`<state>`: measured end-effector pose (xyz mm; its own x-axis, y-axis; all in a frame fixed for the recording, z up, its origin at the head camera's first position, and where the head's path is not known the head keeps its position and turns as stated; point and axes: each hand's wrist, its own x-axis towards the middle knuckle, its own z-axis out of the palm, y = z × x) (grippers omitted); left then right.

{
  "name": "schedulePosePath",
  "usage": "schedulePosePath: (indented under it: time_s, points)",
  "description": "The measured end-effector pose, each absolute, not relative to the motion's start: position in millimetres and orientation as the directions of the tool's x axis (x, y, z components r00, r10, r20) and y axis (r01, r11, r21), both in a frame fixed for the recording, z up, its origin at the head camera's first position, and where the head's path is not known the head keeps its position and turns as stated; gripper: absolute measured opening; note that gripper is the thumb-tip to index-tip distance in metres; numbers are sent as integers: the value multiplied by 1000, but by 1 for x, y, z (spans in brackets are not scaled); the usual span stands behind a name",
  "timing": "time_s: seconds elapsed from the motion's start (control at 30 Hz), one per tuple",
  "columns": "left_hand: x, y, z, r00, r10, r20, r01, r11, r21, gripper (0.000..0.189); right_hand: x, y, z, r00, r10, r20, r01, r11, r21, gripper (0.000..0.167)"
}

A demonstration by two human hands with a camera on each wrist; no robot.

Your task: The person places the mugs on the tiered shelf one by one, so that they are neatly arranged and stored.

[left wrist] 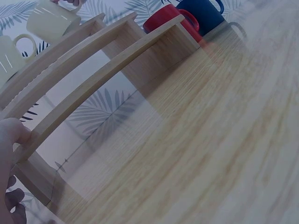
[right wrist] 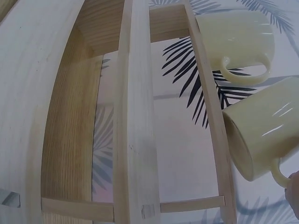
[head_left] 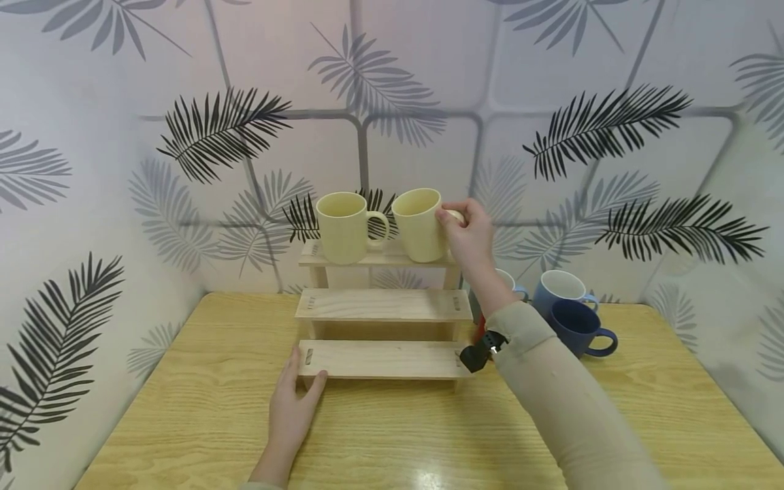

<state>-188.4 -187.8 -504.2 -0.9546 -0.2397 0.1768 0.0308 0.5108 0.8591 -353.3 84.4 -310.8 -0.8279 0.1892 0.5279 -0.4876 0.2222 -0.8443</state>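
Observation:
A three-tier wooden stand rises in steps against the wall. Upright on its top tier, at the left, is a pale yellow mug. My right hand pinches the handle of a second pale yellow mug at the right of that tier. This mug leans, and in the right wrist view its base is tilted against the tier's edge; whether it touches is unclear. With thumb in front and fingers at the side, my left hand holds the left end of the lowest tier.
Right of the stand, a navy mug, a light blue mug and a red mug stand on the wooden table. Another white-lined mug is partly hidden by my right arm. Leaf-patterned walls enclose the table.

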Motion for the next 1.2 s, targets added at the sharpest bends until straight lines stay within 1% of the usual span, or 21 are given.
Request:
schedulePosePath:
  time_s: [0.2,0.47,0.83,0.97,1.2]
  points:
    - [-188,-187,-505,-952,-241,189,41,512,858,80,-356,84,-311,-851,189,489,-460,178,-870,19]
    - [-188,-187,-504,-954,-238,182,36,511,859,80,-364,92,-316,-885,163,437,-415,152,-897,24]
    - [-188,-188,-504,-955,-237,178,35,505,862,79,-370,102,-324,-907,141,398,-385,112,-916,23]
    - [-188,-188,-505,-954,-241,178,34,503,863,79,-369,103,-326,-907,133,400,-388,103,-916,24]
    - [-188,-188,-505,-953,-249,173,25,503,864,79,-371,103,-332,-895,156,417,-412,66,-909,24]
